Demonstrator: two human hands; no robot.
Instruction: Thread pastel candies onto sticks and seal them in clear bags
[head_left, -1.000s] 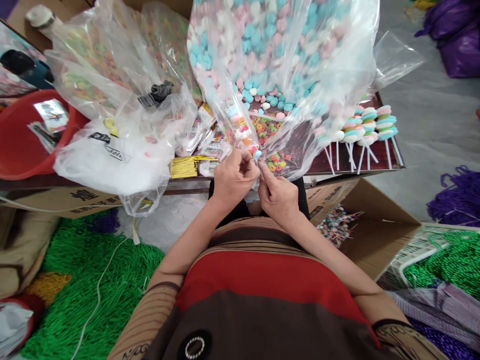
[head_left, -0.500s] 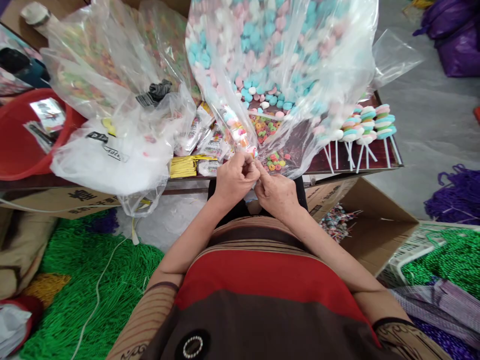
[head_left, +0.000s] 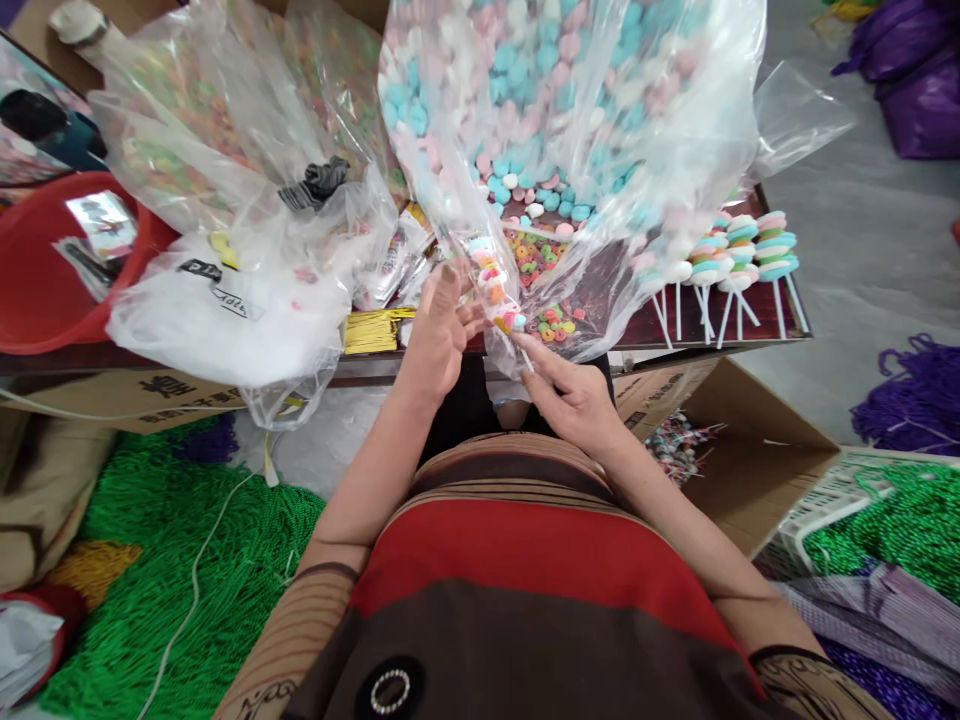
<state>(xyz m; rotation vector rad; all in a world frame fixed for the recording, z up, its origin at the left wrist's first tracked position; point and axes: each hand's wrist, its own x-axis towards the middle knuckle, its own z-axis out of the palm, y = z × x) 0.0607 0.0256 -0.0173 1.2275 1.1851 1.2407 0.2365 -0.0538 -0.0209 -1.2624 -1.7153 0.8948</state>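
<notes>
A wrapped marshmallow candy stick [head_left: 493, 283] in a clear sleeve points away from me at the table's front edge. Its lower end lies between the thumb and fingers of my right hand [head_left: 570, 393]. Just left of the candy, my left hand [head_left: 442, 325] is off the sleeve's neck, its fingers apart and nothing seen in them. A bundle of yellow twist ties [head_left: 371, 332] lies left of that hand. Behind the candy stands a large clear bag of pink, blue and white marshmallows [head_left: 555, 190], with ring-shaped gummies [head_left: 551, 322] beside its mouth.
Several finished marshmallow sticks [head_left: 739, 250] lie at the table's right end. On the left are a red basin [head_left: 142, 300], a white plastic bag [head_left: 225, 335] and bags of gummies [head_left: 180, 130]. An open cardboard box [head_left: 772, 450] stands below right; green cords [head_left: 187, 570] cover the floor at left.
My left hand has let go at the candy's lower end, opened and moved up and left. My right hand has shifted slightly right and down, still at the sleeve's lower end.
</notes>
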